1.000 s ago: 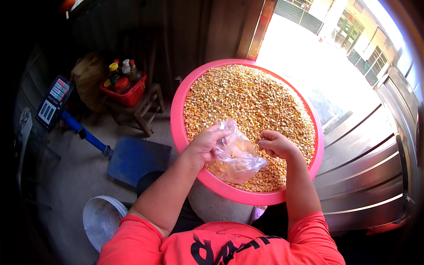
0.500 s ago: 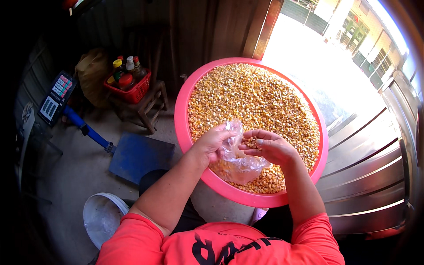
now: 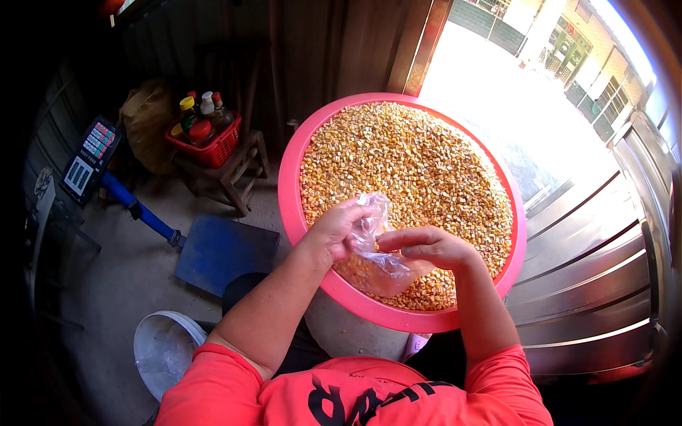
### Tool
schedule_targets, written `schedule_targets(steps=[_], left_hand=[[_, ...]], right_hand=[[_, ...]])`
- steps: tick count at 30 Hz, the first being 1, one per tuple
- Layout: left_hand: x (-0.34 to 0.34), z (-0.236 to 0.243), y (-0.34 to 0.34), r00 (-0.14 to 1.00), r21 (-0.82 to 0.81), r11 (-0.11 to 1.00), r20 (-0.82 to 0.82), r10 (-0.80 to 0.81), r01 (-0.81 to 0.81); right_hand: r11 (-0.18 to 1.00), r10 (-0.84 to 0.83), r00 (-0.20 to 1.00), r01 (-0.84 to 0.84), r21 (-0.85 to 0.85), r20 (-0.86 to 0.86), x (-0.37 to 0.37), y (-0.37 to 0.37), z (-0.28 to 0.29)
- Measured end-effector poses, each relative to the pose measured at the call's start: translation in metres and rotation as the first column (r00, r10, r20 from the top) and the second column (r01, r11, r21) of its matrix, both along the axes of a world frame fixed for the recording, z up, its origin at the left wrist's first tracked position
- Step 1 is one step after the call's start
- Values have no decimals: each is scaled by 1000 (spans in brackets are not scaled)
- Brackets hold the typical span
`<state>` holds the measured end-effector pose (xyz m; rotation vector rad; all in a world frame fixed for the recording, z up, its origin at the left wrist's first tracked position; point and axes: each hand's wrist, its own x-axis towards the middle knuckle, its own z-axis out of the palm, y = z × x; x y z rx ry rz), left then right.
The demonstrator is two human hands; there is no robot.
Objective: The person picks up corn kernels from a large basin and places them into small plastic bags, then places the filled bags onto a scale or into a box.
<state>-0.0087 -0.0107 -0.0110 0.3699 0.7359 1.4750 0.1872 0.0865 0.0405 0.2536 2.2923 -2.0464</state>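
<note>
My left hand (image 3: 339, 228) is closed on the upper edge of a thin clear plastic bag (image 3: 389, 275). The bag hangs over the near part of a heap of dry yellow corn kernels (image 3: 405, 163), which fills a wide pink tub (image 3: 293, 186). My right hand (image 3: 430, 246) is beside the bag, its fingers stretched toward the mouth and the fingertips at the opening. No kernels show on this hand; its inner side faces down and is hidden. Corn colour shows through the bag, but I cannot tell whether it lies inside or behind.
A blue platform scale (image 3: 226, 253) stands on the floor at left, its display panel (image 3: 91, 160) on a blue post. Behind it, a red basket (image 3: 217, 149) of bottles and jars rests on a wooden chair (image 3: 231, 181). A white bucket (image 3: 167, 355) is at lower left; metal panels (image 3: 590, 284) line the right.
My right hand has turned over and moved left to the bag's mouth. The kernels that lay in its fingers are out of sight. My left hand keeps hold of the bag.
</note>
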Motion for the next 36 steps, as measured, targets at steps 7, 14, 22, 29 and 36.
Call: schedule_targets(steps=[7,14,22,29,36], left_hand=[[4,17,-7,999,-31,999,5,43,-43],[2,9,-4,995,-18,996,34,93,-92],[1,12,-6,998,-34,998,-10,60,-60],[-2,8,-3,1000,-16,1000,-2,27,-27],[1,12,-6,999,-19,999,-2,46,-46]], right_hand=[[791,-612,790,610,-58,-35,14,28,-5],[570,-567,800,208,795,197,21,34,-22],[817,-288,797,-84,571,530,9,22,-24],[766,-233,903,-58,640,361,16,33,-42],[796,-555,802,435,421,221,15,27,-11]])
